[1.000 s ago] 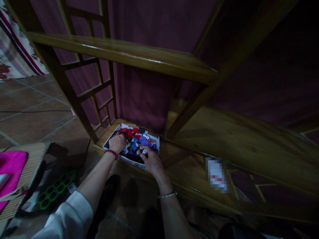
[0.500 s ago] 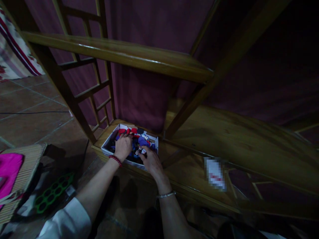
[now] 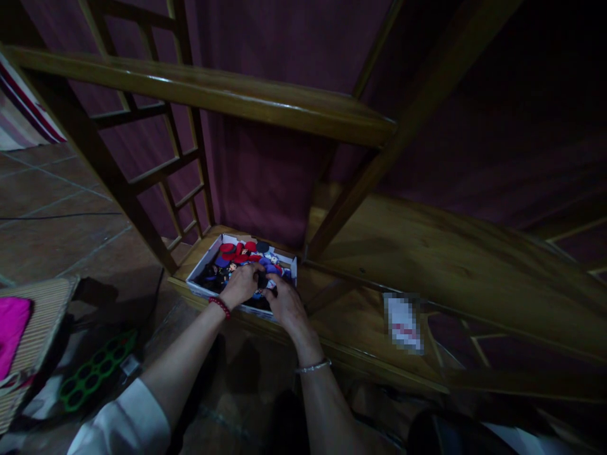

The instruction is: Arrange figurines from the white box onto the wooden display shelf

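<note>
A shallow white box stands on the wooden ledge, filled with small cartoon-like figurines in red, blue, black and white. My left hand, with a red bead bracelet, reaches over the middle of the box. Its fingers are curled in and hide what they hold, if anything. Close beside it, my right hand, wearing a silver bracelet, pinches a small pale and dark figurine at the right part of the box. The fingertips of both hands nearly meet. Dim light blurs the details of the figurines.
A wooden rail crosses above the box, with a lattice side at left. A pale packet lies on the ledge at right. On the floor are a green rack with round holes and a woven-topped seat holding pink cloth.
My left hand has moved right, from the box's left part toward my right hand, uncovering red and black figurines. My right hand stays in nearly the same place. The view has shifted slightly.
</note>
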Demonstrator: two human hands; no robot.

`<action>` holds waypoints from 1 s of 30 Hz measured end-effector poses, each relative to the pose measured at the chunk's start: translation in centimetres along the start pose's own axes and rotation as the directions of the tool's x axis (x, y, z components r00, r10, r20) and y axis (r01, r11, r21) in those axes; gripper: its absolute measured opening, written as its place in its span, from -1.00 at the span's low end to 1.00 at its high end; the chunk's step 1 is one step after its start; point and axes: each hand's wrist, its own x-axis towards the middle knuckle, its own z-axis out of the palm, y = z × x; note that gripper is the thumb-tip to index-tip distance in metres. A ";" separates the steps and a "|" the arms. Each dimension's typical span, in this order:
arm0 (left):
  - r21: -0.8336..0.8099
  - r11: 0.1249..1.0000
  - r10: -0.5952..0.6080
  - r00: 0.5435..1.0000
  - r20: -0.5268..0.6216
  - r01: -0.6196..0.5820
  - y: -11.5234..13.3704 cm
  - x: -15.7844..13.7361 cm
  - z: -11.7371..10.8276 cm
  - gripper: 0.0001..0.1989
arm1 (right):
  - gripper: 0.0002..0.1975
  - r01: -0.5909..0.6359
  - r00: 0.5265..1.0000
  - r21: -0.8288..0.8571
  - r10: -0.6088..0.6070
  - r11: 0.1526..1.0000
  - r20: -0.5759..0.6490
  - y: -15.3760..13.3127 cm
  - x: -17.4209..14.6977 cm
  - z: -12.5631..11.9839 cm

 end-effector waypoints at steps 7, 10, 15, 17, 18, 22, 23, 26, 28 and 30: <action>0.017 1.000 -0.007 0.997 0.075 0.006 -0.2 0.0 0.3 -0.53 | -0.59 -0.060 0.998 0.056 0.061 0.997 -0.022 0.4 0.2 0.1; 0.022 1.000 0.008 0.995 0.097 -0.010 -0.2 0.0 0.5 -0.52 | -0.56 -0.057 0.996 0.093 0.063 0.994 -0.061 0.6 0.3 0.3; -0.049 0.999 -0.009 0.993 0.118 0.014 0.2 0.1 0.0 -0.55 | -0.52 -0.036 0.992 0.185 0.057 0.982 -0.113 0.8 0.4 0.5; -0.121 0.992 -0.011 0.994 0.110 0.024 0.3 0.1 -0.1 -0.55 | -0.50 -0.036 0.990 0.207 0.063 0.978 -0.125 1.0 0.5 0.6; -0.164 0.986 -0.016 0.995 0.103 0.033 0.4 0.2 -0.2 -0.55 | -0.50 -0.038 0.988 0.223 0.069 0.974 -0.135 1.0 0.5 0.6; -0.420 0.894 -0.107 0.985 0.133 0.154 0.2 0.3 0.0 -0.58 | -0.52 -0.022 0.982 0.303 0.077 0.953 -0.172 1.3 0.7 0.9; -0.496 0.848 -0.130 0.980 0.148 0.187 0.2 0.3 0.0 -0.60 | -0.53 -0.014 0.981 0.321 0.074 0.947 -0.178 1.3 0.7 1.0; -0.683 0.682 -0.179 0.966 0.188 0.260 0.2 0.4 0.0 -0.70 | -0.56 0.016 0.977 0.377 0.065 0.926 -0.201 1.5 0.9 1.2; -0.763 0.577 -0.201 0.956 0.215 0.293 0.2 0.4 -0.1 -0.76 | -0.59 0.034 0.974 0.420 0.063 0.907 -0.215 1.7 1.0 1.3; -0.821 0.479 -0.206 0.949 0.239 0.311 0.2 0.4 -0.3 -0.80 | -0.62 0.044 0.972 0.470 0.071 0.882 -0.225 2.0 1.2 1.4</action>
